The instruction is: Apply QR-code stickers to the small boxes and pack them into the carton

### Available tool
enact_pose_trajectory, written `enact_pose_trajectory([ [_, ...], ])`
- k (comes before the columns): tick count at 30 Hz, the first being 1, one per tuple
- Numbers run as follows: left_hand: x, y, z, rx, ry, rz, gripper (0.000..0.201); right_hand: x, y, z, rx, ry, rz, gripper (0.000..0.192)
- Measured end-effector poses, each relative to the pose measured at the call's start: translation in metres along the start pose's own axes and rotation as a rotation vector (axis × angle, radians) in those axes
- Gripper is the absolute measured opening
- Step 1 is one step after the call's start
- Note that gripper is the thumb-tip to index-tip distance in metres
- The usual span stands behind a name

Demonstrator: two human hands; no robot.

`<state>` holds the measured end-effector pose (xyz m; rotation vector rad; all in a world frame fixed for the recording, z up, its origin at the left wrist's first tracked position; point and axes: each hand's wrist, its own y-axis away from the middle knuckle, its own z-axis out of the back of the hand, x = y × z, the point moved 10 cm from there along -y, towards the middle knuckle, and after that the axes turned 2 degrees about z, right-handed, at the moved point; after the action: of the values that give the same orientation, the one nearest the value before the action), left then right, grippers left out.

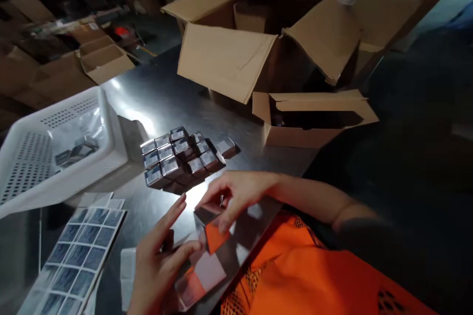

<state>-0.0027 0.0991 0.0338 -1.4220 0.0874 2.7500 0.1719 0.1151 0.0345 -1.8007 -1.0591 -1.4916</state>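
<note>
Here's the shiny grey metal table (pixel 162 83), a big brown cardboard carton (pixel 225 59) gaping at its far side, a white perforated plastic basket (pixel 111 140) at left. Small dark boxes with pale printed tops (pixel 177 162) cluster mid-table. Left hand (pixel 158 256), fingers spread, thumb beside a small glossy box (pixel 216 236); right hand (pixel 242 189) pinches that box near the table's edge.

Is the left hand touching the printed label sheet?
Apart. The head view shows a strip of bare metal tabletop between the left hand and the label sheet.
</note>
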Motion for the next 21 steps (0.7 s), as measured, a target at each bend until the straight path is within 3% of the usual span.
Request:
enact_pose_trajectory([
  [2,-0.003,-0.002,-0.003,0.033,-0.021,0.003,0.072,0.005,0.034,0.022,-0.168,0.101,-0.063,0.047],
  [7,-0.001,-0.003,0.000,0.018,-0.056,0.004,0.075,0.063,0.170,0.122,-0.992,0.481,-0.092,0.044],
  [9,0.002,-0.003,-0.001,0.025,-0.066,0.003,0.075,0.086,0.215,0.148,-1.208,0.736,-0.194,0.036],
  [11,0.006,-0.005,-0.001,0.011,-0.068,0.008,0.074,0.102,0.238,0.166,-1.297,0.982,-0.324,0.033],
  [13,0.008,-0.006,-0.001,0.002,-0.067,0.015,0.075,0.111,0.241,0.179,-1.306,1.134,-0.379,0.036],
  [18,0.004,-0.007,0.000,-0.037,-0.084,-0.005,0.071,0.109,0.219,0.202,-1.274,1.369,-0.465,0.044],
  [21,-0.002,-0.005,0.000,-0.069,-0.094,-0.028,0.068,0.097,0.207,0.216,-1.258,1.362,-0.488,0.047],
])
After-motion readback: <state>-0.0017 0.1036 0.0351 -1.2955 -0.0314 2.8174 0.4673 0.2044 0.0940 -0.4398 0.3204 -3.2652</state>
